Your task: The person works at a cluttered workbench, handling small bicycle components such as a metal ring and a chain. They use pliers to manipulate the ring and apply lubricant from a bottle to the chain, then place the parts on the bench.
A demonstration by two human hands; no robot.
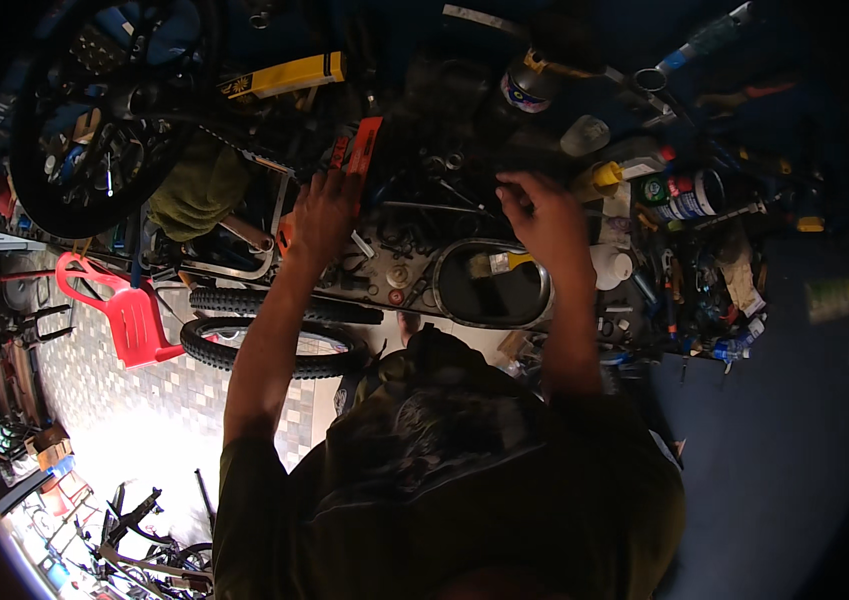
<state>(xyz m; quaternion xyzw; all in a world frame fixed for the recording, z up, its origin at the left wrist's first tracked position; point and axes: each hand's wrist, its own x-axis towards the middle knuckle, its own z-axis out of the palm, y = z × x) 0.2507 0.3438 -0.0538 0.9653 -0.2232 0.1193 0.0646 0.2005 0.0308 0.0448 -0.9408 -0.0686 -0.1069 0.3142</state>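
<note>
Reaching over the cluttered workbench (pixel 369 281) with both arms, I wore a dark T-shirt (pixel 444 450), nearest the camera. Close past it, on the bench's near edge, sat an oval tray (pixel 438 283) of dark liquid, with a yellow-handled brush (pixel 499 263) lying in it, bristles to the left. A white bottle (pixel 612 268) stood just right of the tray, beside my right wrist.

Off to the left, below bench level, were two black tyres (pixel 212 350) and a red plastic chair (pixel 144 325) on the tiled floor (pixel 94 360).

My right hand (pixel 551 222) hung above the tray's far right side, fingers loosely curled, thumb and forefinger near each other; couldn't tell if anything was pinched there. My left hand (pixel 322 215) was over the left part of the bench, fingers bent at the near end of an orange-red box (pixel 365 145); couldn't tell if it gripped or only overlapped it. That box slanted away from me, far end slightly right.

Farther back: green cloth (pixel 199 190) on the left, yellow-capped bottle (pixel 599 180) on the right, then a yellow box (pixel 289 75) and dark labelled container (pixel 526 88).
</note>
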